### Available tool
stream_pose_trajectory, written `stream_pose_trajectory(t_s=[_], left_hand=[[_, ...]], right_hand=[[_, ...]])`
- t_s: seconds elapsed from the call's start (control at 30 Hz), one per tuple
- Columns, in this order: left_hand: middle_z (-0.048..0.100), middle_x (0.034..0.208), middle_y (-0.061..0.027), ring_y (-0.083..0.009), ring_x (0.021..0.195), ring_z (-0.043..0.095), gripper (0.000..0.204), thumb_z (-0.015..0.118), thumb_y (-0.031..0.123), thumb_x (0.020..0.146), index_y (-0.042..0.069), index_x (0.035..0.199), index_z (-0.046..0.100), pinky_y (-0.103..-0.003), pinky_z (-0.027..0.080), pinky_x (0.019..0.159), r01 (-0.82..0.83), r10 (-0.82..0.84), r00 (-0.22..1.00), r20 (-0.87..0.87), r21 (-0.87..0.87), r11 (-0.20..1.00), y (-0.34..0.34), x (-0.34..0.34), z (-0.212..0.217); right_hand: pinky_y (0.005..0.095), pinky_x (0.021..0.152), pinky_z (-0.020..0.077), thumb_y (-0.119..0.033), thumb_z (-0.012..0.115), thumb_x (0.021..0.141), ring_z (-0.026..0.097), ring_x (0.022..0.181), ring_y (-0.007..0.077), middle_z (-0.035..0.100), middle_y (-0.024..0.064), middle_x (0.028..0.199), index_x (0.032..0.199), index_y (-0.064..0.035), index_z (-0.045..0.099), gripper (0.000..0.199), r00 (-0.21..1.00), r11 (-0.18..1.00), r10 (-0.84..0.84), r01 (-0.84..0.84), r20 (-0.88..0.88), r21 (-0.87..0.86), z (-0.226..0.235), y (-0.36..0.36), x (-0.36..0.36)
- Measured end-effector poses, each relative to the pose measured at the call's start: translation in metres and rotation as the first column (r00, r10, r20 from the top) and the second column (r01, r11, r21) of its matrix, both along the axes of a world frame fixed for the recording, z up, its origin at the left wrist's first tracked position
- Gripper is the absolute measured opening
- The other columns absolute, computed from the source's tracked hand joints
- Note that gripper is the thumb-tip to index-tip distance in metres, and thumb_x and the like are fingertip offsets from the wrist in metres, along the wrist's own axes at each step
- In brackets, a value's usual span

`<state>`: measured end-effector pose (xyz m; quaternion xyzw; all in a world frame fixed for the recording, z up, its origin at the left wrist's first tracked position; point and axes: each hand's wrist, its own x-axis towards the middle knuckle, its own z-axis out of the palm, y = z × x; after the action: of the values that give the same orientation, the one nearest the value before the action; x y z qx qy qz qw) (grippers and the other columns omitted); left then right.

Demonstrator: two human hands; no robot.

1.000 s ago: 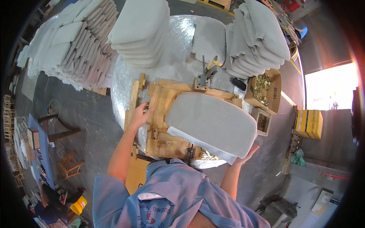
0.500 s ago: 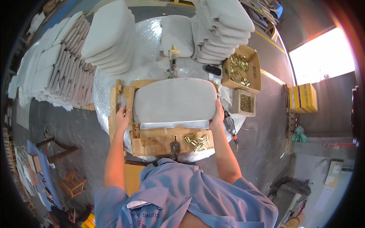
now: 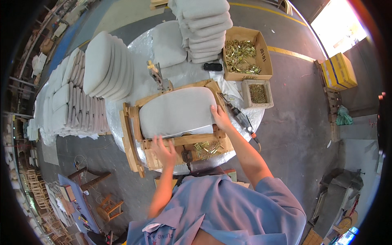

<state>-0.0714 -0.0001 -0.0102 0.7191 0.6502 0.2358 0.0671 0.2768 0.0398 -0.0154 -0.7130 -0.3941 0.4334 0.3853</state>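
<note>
A light grey padded seat cushion (image 3: 177, 110) lies inside a wooden frame jig (image 3: 136, 122) on the round table, with white lining showing along its near edge. My left hand (image 3: 164, 153) is at the near rail, slightly blurred, its fingers spread and nothing held. At the cushion's right edge, my right hand (image 3: 221, 118) grips the side near the frame; its far fingers are partly hidden. Metal toggle clamps stand at the far side (image 3: 158, 77) and the near side (image 3: 186, 156) of the jig. Brass-coloured metal fittings (image 3: 206, 149) lie loose on the near board.
Stacked grey cushions (image 3: 206, 30) stand behind, with more piles (image 3: 108, 67) at the left. A cardboard box (image 3: 267, 61) of brass fittings, a tray (image 3: 267, 96) of small screws, a black case (image 3: 212, 67) and a power driver (image 3: 241, 116) with its cord are on the right.
My left hand has left the jig's left side and come to the cushion's near edge, fingers spread. My right hand stays at the right edge. The jig appears turned slightly as the view shifted.
</note>
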Motion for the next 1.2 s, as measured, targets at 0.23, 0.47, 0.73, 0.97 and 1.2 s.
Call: stream_pose_trajectory(t_s=[0.23,0.47,0.73,0.97,1.2], left_hand=[[0.041,0.166,-0.0239,-0.0452,0.156,0.036,0.059,0.069,0.024,0.101,0.003,0.154,0.051,-0.062,0.027,0.127,0.188,-0.188,0.976,0.107,0.006,0.982,-0.027,0.068,0.015],[0.044,0.163,-0.0273,-0.0479,0.154,0.038,0.058,0.067,0.024,0.103,0.001,0.153,0.051,-0.06,0.029,0.126,0.283,-0.281,0.949,0.142,0.01,0.959,0.007,0.113,0.047],[0.038,0.173,-0.0191,-0.0425,0.161,0.031,0.06,0.056,0.04,0.109,0.009,0.161,0.049,-0.066,0.02,0.13,0.388,-0.386,0.92,0.063,-0.021,0.921,0.098,0.233,0.031],[0.043,0.17,-0.0168,-0.04,0.161,0.032,0.05,0.051,0.045,0.112,0.022,0.156,0.06,-0.066,0.017,0.131,0.277,-0.276,0.954,-0.121,-0.007,0.961,0.149,0.263,0.003],[0.045,0.168,-0.0154,-0.0383,0.162,0.029,0.048,0.046,0.042,0.113,0.02,0.153,0.061,-0.067,0.011,0.132,0.203,-0.221,0.948,-0.23,-0.1,0.974,0.162,0.262,-0.008]], right_hand=[[0.0497,0.084,0.0619,-0.061,0.064,0.101,0.08,0.093,0.036,0.081,0.0156,0.101,0.127,-0.0126,0.077,0.057,0.886,0.947,0.247,-0.134,0.393,-0.291,0.039,0.005,0.04],[0.0516,0.089,0.0597,-0.06,0.068,0.097,0.076,0.102,0.0406,0.08,0.0147,0.103,0.106,-0.0127,0.076,0.049,0.832,0.981,-0.149,0.193,0.535,-0.027,0.042,0.039,0.05],[0.0616,0.089,0.0569,-0.054,0.049,0.111,0.073,0.099,0.0514,0.077,0.0285,0.104,0.105,-0.0065,0.075,0.054,0.881,0.99,-0.109,0.137,0.46,-0.028,0.008,0.057,0.037],[0.0637,0.083,0.0564,-0.049,0.049,0.112,0.071,0.09,0.0554,0.075,0.0306,0.093,0.1,-0.003,0.073,0.053,0.869,0.986,-0.154,0.103,0.47,0.134,-0.027,0.049,0.053],[0.0642,0.082,0.0542,-0.047,0.048,0.113,0.07,0.091,0.0564,0.074,0.0315,0.093,0.101,-0.0038,0.073,0.052,0.911,0.996,-0.088,0.075,0.404,0.047,-0.022,0.058,0.05]])
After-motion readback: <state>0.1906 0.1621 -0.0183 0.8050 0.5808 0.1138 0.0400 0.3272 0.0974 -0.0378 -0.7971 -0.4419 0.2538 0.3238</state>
